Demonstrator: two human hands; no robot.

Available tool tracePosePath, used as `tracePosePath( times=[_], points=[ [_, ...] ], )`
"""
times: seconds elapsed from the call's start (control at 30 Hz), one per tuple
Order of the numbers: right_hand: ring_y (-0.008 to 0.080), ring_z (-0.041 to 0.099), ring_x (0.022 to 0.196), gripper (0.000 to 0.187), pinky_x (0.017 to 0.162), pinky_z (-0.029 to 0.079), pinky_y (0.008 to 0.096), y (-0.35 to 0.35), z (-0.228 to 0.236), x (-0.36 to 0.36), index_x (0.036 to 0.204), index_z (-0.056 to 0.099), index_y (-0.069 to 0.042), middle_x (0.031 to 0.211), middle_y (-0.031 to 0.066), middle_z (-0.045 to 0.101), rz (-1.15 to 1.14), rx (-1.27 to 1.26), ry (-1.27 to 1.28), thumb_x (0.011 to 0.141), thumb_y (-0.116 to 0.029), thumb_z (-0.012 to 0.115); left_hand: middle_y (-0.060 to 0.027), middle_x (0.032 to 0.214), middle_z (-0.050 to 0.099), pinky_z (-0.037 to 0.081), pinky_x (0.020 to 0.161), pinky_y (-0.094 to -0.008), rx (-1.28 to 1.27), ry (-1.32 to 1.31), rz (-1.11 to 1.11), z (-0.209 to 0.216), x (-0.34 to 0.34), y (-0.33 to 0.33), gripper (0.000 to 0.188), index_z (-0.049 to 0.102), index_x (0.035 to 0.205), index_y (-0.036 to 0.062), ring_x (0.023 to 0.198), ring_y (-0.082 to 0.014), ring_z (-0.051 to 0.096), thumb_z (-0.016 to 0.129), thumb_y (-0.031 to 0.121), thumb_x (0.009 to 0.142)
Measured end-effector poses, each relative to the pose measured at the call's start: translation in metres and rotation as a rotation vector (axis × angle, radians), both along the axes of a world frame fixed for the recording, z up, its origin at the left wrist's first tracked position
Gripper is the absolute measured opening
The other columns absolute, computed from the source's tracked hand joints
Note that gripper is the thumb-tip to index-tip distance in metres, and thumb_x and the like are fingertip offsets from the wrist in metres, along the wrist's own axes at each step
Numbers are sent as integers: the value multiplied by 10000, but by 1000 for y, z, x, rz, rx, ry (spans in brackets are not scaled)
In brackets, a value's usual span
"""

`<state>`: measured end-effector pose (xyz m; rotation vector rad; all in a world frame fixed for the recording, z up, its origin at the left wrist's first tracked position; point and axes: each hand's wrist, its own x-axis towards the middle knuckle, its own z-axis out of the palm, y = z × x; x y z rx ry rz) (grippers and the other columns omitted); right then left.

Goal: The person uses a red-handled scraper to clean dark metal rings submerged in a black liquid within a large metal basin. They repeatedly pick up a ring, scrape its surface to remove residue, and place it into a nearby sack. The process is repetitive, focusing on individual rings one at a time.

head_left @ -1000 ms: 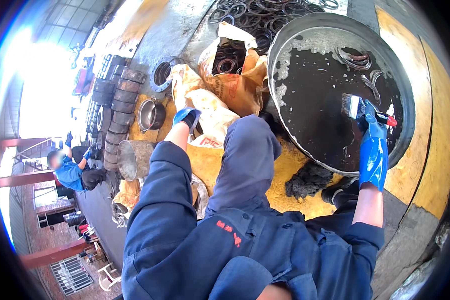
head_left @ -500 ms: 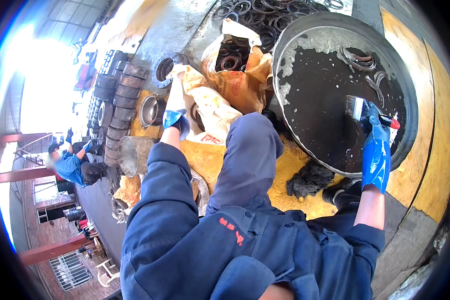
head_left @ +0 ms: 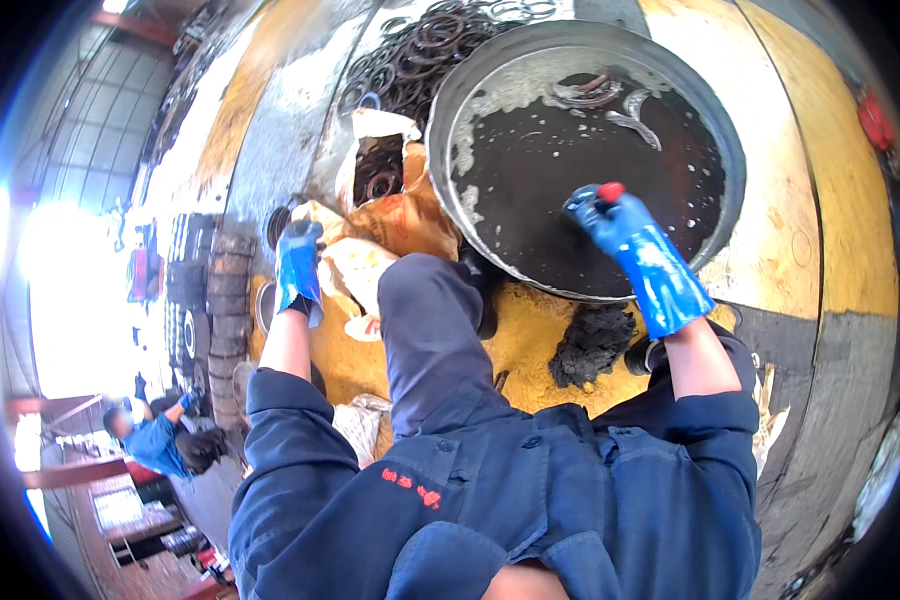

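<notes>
My right hand (head_left: 625, 235), in a blue rubber glove, is closed round a brush whose red handle end (head_left: 611, 191) sticks up. It is over the dark liquid in a wide round metal basin (head_left: 735, 170); the bristles are hidden. Several curved rings (head_left: 585, 93) lie at the basin's far side, partly in the liquid. My left hand (head_left: 298, 262), gloved alike, is at the left edge of a crumpled orange and white sack (head_left: 355, 265). Its fingers are curled, and what they hold, if anything, cannot be made out. Dark rings (head_left: 382, 185) fill the sack's open mouth.
A heap of dark rings (head_left: 420, 55) lies beyond the sack. Stacked dark cylinders (head_left: 230, 290) stand at the left. A black clump (head_left: 592, 345) is on the yellow floor by the basin's near rim. Another person in blue (head_left: 160, 445) is at the far left.
My right hand has moved left and nearer the basin's middle, turning the brush so its bristles no longer show. The left hand has shifted along the sack's edge. The whole view has swung.
</notes>
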<state>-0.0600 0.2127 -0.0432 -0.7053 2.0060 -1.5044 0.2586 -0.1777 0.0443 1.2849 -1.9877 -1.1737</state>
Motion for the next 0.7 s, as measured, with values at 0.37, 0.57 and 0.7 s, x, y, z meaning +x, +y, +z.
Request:
tracePosePath(
  times=[0.37,0.57,0.7],
  points=[
    [326,697,1044,307,840,557,523,-2,25,21,1142,722,-239,1110,70,736,387,816,363,875,-319,594,-114,1131,706,506,960,-314,-126,-249,-870,-20,-259,123,466,619,1273,-18,1069,-193,655,718,232,893],
    [338,702,980,316,818,564,484,13,25,20,1089,729,-218,1052,93,737,395,787,331,865,-407,610,-136,1258,673,509,988,-466,-674,-470,-1077,-54,-378,203,647,580,1351,123,1167,-342,633,782,378,792],
    [322,705,1017,342,841,563,485,11,20,19,1128,731,-209,1093,74,740,513,826,314,873,-404,612,-126,1209,643,536,884,-483,-1129,-462,-1347,-64,-443,237,506,609,1289,185,1145,-337,638,746,307,817]
  ],
)
